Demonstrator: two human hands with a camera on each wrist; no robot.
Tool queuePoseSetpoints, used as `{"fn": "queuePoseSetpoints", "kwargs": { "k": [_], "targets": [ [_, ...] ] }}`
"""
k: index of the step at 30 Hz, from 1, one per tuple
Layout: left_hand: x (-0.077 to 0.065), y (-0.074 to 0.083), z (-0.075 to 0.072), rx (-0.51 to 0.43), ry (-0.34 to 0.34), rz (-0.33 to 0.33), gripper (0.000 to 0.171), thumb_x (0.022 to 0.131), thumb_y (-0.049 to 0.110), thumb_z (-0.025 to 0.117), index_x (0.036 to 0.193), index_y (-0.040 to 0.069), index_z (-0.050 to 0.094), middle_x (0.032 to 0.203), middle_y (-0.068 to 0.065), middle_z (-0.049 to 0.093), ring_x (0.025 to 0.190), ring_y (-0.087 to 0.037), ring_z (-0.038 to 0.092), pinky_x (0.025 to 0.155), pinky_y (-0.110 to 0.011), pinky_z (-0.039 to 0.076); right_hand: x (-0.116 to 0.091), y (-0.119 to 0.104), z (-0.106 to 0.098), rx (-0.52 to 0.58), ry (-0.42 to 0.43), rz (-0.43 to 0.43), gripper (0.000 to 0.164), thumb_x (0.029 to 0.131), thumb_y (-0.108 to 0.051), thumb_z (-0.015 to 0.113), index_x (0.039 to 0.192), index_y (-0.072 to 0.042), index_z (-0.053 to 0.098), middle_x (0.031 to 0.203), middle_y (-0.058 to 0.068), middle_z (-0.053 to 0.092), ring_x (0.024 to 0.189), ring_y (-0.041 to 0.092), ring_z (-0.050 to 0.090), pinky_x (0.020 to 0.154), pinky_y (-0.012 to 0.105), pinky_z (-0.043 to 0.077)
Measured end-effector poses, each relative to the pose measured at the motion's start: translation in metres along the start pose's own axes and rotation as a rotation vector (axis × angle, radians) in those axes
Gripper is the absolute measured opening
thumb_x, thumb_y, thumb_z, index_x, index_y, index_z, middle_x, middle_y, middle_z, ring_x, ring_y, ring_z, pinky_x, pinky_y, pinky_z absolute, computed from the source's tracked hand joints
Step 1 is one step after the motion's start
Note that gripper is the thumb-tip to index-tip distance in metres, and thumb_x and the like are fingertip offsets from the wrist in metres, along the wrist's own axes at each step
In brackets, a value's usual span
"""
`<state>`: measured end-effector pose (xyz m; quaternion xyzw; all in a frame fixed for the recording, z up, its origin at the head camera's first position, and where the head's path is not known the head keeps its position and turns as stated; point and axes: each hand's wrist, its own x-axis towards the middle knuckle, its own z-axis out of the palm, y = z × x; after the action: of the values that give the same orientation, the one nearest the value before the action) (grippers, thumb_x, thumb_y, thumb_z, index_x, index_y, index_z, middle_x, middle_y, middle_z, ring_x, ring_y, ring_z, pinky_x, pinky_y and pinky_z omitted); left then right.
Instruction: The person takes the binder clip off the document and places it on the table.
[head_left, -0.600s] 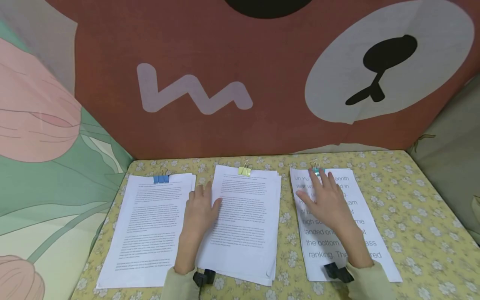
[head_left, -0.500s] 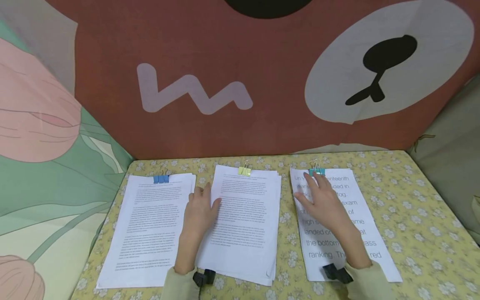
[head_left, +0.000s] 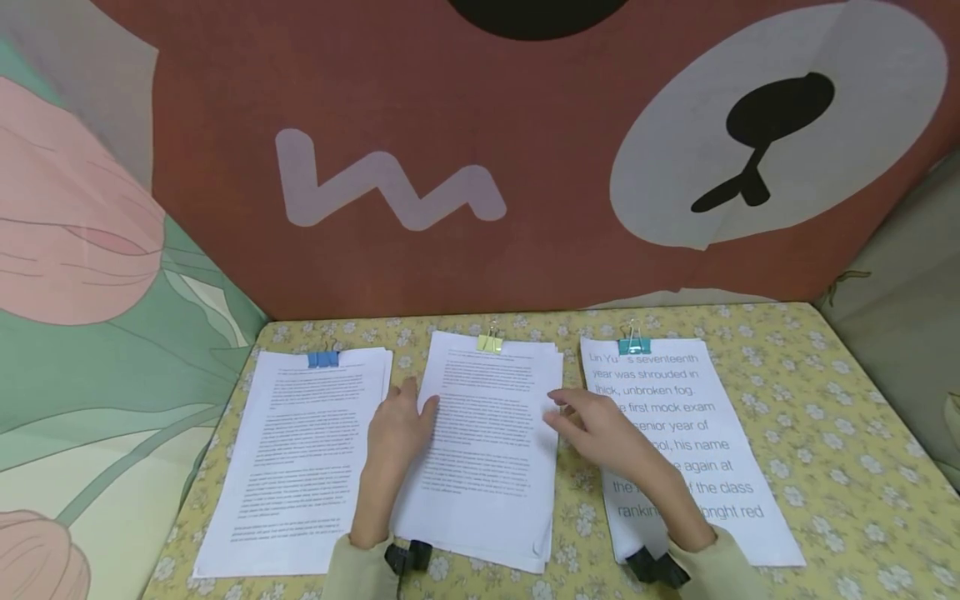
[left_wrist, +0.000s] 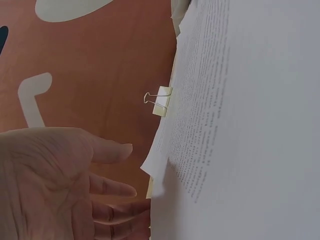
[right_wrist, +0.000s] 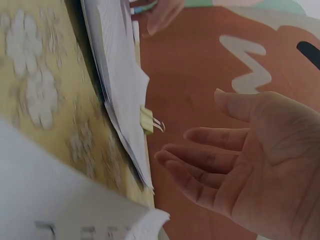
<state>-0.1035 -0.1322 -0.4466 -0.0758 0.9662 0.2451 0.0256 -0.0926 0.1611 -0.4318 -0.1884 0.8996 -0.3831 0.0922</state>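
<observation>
Three clipped stacks of printed paper lie in a row in the head view. A blue binder clip (head_left: 323,359) holds the left stack (head_left: 292,467), a yellow binder clip (head_left: 490,342) the middle stack (head_left: 480,442), and a teal binder clip (head_left: 634,346) the large-print right stack (head_left: 720,500). My left hand (head_left: 397,429) is at the middle stack's left edge, fingers loosely extended, with nothing gripped. Beside that stack's right edge is my right hand (head_left: 600,429), its fingers loosely bent and the palm bare in the right wrist view. Whether either hand touches paper, I cannot tell.
A yellow flowered cloth (head_left: 862,500) covers the table under the stacks. Behind it rises a reddish-brown backdrop (head_left: 525,267) with a cartoon face. A green and pink floral panel (head_left: 75,375) borders the left side, and a grey-green one (head_left: 907,317) the right.
My right hand has left the top of the right stack, moving left and toward me to the middle stack's right edge. The teal clip is now uncovered. My left hand has barely moved.
</observation>
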Motion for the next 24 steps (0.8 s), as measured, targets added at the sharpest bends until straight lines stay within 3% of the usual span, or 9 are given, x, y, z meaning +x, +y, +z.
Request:
{"fn": "queuePoseSetpoints", "kwargs": {
  "k": [3, 8, 14, 19, 24],
  "targets": [
    [0.001, 0.001, 0.001, -0.042, -0.011, -0.026, 0.059, 0.103, 0.031, 0.063, 0.144, -0.01, 0.053, 0.14, -0.038, 0.053, 0.129, -0.055, 0.053, 0.104, -0.065, 0.046, 0.001, -0.003, 0.007, 0.002, -0.034, 0.007, 0.045, 0.107, -0.027, 0.06, 0.141, 0.003, 0.058, 0.117, 0.013, 0.072, 0.109, 0.029, 0.07, 0.088, 0.046, 0.06],
    [0.002, 0.0, 0.002, -0.087, -0.027, -0.059, 0.061, 0.104, 0.032, 0.061, 0.146, -0.01, 0.05, 0.136, -0.037, 0.057, 0.123, -0.053, 0.058, 0.098, -0.063, 0.052, 0.002, -0.006, 0.015, 0.002, -0.068, -0.008, 0.047, 0.107, -0.026, 0.06, 0.143, 0.004, 0.056, 0.132, 0.02, 0.066, 0.12, 0.037, 0.065, 0.098, 0.053, 0.055],
    [0.003, -0.001, 0.0, -0.141, -0.042, -0.126, 0.064, 0.104, 0.033, 0.058, 0.15, -0.009, 0.044, 0.136, -0.038, 0.056, 0.123, -0.055, 0.058, 0.096, -0.063, 0.052, 0.002, -0.005, 0.02, 0.041, -0.126, 0.009, 0.05, 0.107, -0.027, 0.06, 0.146, 0.004, 0.054, 0.145, 0.019, 0.058, 0.137, 0.039, 0.052, 0.111, 0.057, 0.044],
    [0.003, -0.001, 0.0, -0.173, -0.073, -0.154, 0.067, 0.104, 0.034, 0.058, 0.153, -0.008, 0.039, 0.135, -0.038, 0.057, 0.119, -0.052, 0.061, 0.091, -0.059, 0.057, 0.002, -0.006, 0.02, 0.027, -0.169, 0.011, 0.05, 0.107, -0.025, 0.06, 0.146, 0.005, 0.053, 0.148, 0.02, 0.056, 0.141, 0.039, 0.048, 0.114, 0.057, 0.04],
    [0.004, -0.004, 0.0, -0.216, -0.114, -0.133, 0.061, 0.102, 0.027, 0.063, 0.148, -0.01, 0.047, 0.123, -0.035, 0.065, 0.102, -0.044, 0.071, 0.077, -0.049, 0.062, 0.001, -0.004, 0.019, 0.013, -0.195, -0.013, 0.048, 0.107, -0.025, 0.06, 0.143, 0.005, 0.056, 0.145, 0.021, 0.058, 0.138, 0.04, 0.051, 0.112, 0.057, 0.042]
  ]
}}
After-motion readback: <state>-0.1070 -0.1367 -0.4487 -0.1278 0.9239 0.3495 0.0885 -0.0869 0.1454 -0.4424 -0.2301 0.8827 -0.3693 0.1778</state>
